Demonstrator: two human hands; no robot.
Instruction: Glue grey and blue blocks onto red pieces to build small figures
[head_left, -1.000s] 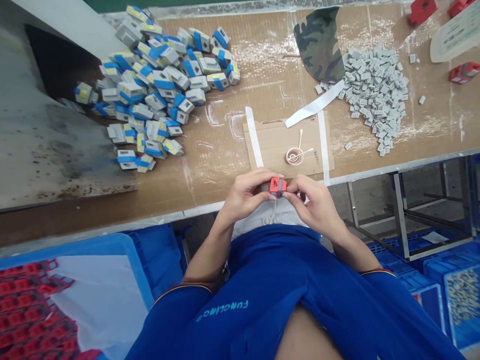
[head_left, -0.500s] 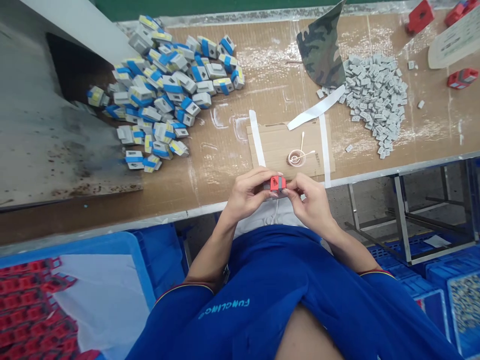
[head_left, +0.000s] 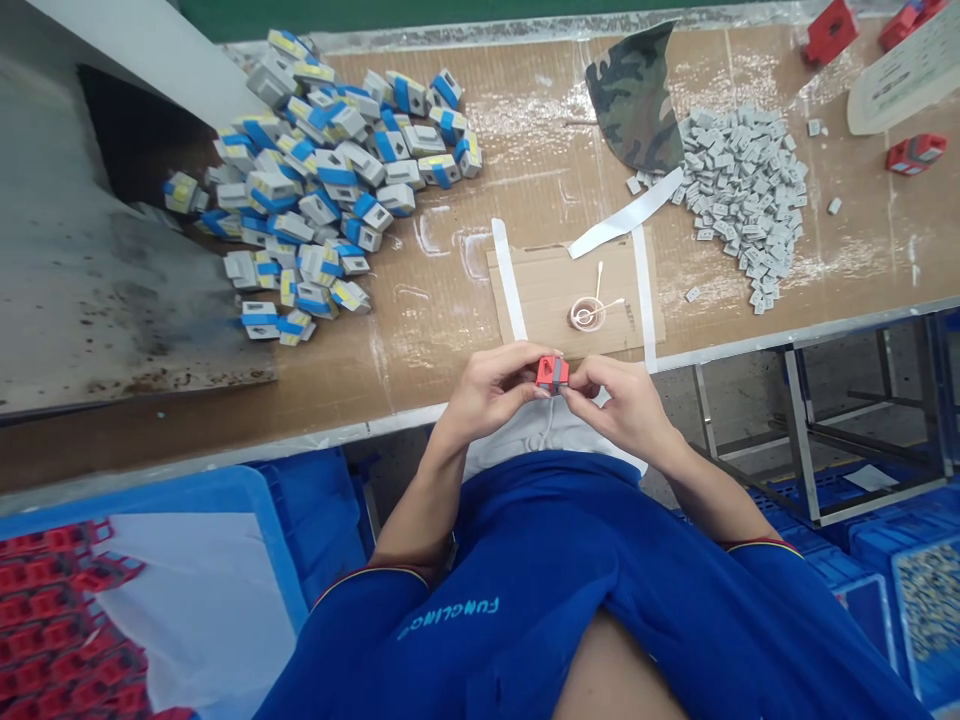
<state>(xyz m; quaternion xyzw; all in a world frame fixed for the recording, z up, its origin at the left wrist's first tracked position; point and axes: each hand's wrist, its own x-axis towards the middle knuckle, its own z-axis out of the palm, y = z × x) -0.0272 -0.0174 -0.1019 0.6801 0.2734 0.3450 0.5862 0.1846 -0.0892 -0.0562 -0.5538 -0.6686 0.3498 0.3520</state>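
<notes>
While the two-handed hold stands essentially unchanged from a moment ago, I judge the handling ongoing: the left hand (head_left: 491, 388) grips the red block (head_left: 551, 373), its fingers hiding the left end; the block sits between both hands, nearer than the cup (head_left: 597, 325); the right hand (head_left: 622, 396) closes fingertips on the right end, exact contact too small to verify.

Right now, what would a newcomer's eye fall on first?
Probably the heap of gray blocks with blue bands on the left of the table. Next, the red piece held between the left hand and right hand by the near edge. The camouflage-patterned piece stands out too, beside the pile of little gray parts right of centre.
</notes>
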